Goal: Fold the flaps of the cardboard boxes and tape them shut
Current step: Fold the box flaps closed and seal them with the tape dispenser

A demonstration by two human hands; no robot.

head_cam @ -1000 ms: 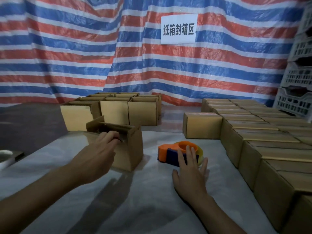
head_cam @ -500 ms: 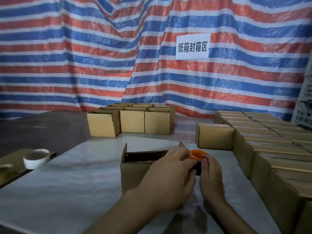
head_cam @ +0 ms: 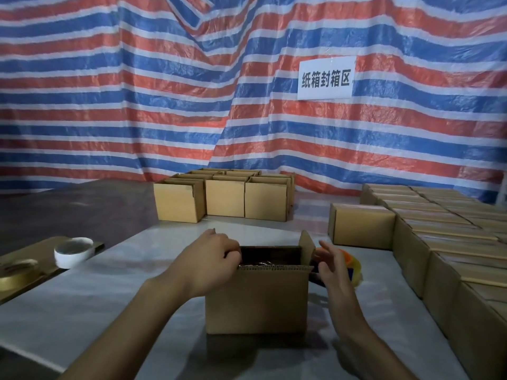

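Observation:
An open cardboard box stands on the white table right in front of me, its right flap sticking up. My left hand grips the box's left top edge, fingers curled into the opening. Just right of the upright flap, my right hand hovers with its fingers relaxed and holds nothing. An orange and blue tape dispenser lies on the table behind my right hand, partly hidden by it.
A group of open boxes stands at the table's far end. Rows of closed boxes fill the right side. Two tape rolls lie on a board at the left. A striped tarp with a white sign hangs behind.
The box has come from the far left to directly in front of me. My left hand moved with it onto its left edge. My right hand left the tape dispenser and rose beside the right flap.

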